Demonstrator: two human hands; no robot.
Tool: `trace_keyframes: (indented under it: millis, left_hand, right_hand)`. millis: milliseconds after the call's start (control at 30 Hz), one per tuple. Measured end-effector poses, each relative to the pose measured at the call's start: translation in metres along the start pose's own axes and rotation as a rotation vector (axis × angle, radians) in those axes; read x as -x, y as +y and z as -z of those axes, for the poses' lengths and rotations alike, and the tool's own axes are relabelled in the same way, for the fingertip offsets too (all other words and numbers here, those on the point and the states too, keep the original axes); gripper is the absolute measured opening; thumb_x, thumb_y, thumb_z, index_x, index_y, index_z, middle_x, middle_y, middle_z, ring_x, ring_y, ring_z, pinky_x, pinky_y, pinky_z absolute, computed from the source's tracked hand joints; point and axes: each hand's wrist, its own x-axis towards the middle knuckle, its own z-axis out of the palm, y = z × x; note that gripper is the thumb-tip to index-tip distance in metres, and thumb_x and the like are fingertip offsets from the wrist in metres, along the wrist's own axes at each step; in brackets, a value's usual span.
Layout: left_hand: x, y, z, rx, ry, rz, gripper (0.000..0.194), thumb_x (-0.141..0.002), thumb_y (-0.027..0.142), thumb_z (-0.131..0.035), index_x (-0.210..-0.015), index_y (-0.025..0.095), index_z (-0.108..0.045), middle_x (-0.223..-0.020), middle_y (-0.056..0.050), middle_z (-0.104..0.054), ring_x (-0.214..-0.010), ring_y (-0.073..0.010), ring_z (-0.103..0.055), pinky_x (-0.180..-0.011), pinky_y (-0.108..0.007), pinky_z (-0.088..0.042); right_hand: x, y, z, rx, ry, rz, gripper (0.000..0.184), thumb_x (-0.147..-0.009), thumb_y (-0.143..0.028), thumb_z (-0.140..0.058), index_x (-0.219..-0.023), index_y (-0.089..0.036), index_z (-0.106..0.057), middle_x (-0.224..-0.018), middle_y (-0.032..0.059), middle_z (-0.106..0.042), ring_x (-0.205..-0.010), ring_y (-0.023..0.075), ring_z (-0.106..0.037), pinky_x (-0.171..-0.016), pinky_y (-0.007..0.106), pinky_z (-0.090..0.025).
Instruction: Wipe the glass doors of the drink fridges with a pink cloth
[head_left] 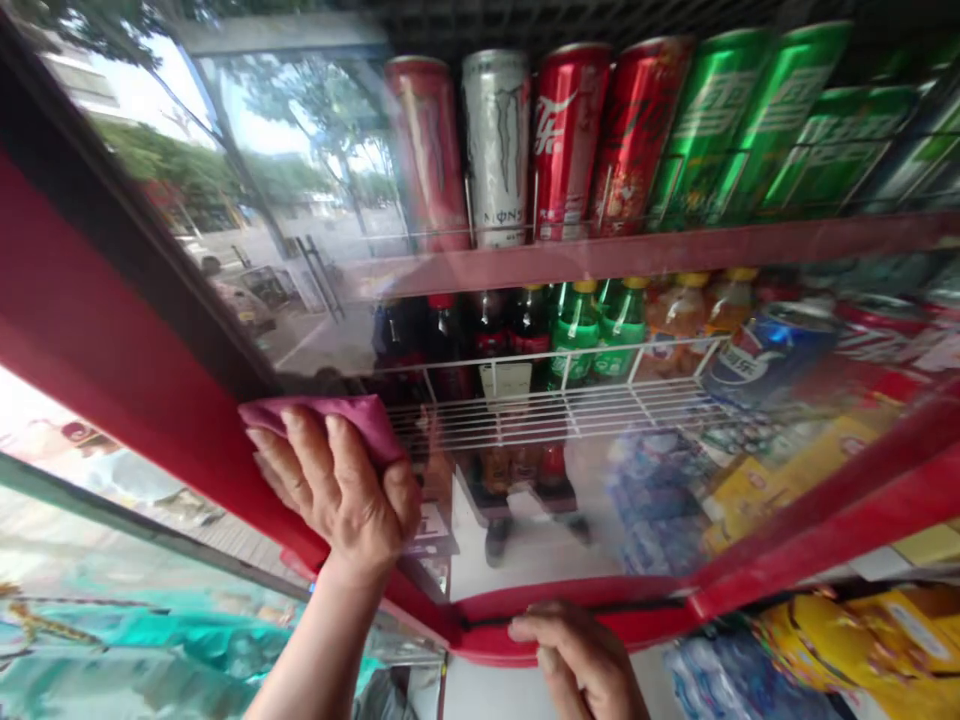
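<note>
My left hand [337, 485] presses a dark pink cloth [352, 415] flat against the glass door [525, 330] of a red drinks cooler, close to its red frame [135, 370] on the left. The fingers are spread over the cloth. My right hand [581, 655] curls its fingers over the lower red edge of the door [600, 600], gripping it. The glass shows reflections of a street and trees.
Behind the glass, a top shelf holds red, silver and green cans [570, 140]. A lower wire shelf [562, 410] carries dark and green bottles [577, 330] and a blue cola can [757, 350]. Packaged goods [847, 640] lie at lower right.
</note>
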Motion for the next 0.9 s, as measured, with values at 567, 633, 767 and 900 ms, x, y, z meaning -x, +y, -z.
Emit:
trace_keyframes:
  millis: [567, 633, 767, 900]
  left_hand:
    - [-0.085, 0.18, -0.054, 0.0, -0.053, -0.048, 0.091, -0.11, 0.062, -0.045, -0.18, 0.016, -0.01, -0.189, -0.015, -0.009, -0.176, -0.0382, 0.006, -0.141, -0.064, -0.005]
    - [-0.086, 0.184, -0.054, 0.008, -0.083, -0.089, 0.092, -0.109, 0.063, -0.048, -0.18, 0.018, -0.012, -0.188, -0.015, -0.013, -0.176, -0.0384, 0.004, -0.141, -0.063, -0.005]
    - [-0.087, 0.147, -0.039, -0.018, -0.1, -0.05, 0.095, -0.108, 0.066, -0.048, -0.18, 0.016, -0.011, -0.188, -0.019, -0.011, -0.175, -0.0407, 0.002, -0.14, -0.066, -0.003]
    - [-0.097, 0.098, -0.018, -0.09, -0.081, 0.05, 0.095, -0.108, 0.061, -0.051, -0.179, 0.013, -0.012, -0.188, -0.023, -0.009, -0.175, -0.0437, 0.001, -0.139, -0.069, -0.003]
  right_hand:
    - [-0.047, -0.009, 0.099, -0.114, 0.072, 0.068, 0.021, -0.107, -0.017, -0.058, -0.12, -0.026, -0.071, -0.099, 0.0036, -0.083, -0.091, 0.0169, -0.08, -0.085, 0.025, -0.064]
    - [-0.053, -0.012, 0.109, -0.128, 0.082, 0.075, 0.021, -0.106, -0.017, -0.058, -0.119, -0.026, -0.071, -0.099, 0.0025, -0.083, -0.091, 0.0158, -0.08, -0.085, 0.024, -0.064]
    - [-0.06, -0.01, 0.134, -0.089, 0.103, 0.073, 0.028, -0.105, -0.014, -0.058, -0.126, -0.027, -0.072, -0.107, 0.0023, -0.083, -0.101, 0.015, -0.08, -0.093, 0.024, -0.064]
    - [-0.071, -0.002, 0.153, 0.056, 0.201, 0.138, 0.043, -0.104, -0.012, -0.057, -0.144, -0.025, -0.066, -0.138, 0.009, -0.079, -0.131, 0.0201, -0.074, -0.113, 0.033, -0.062]
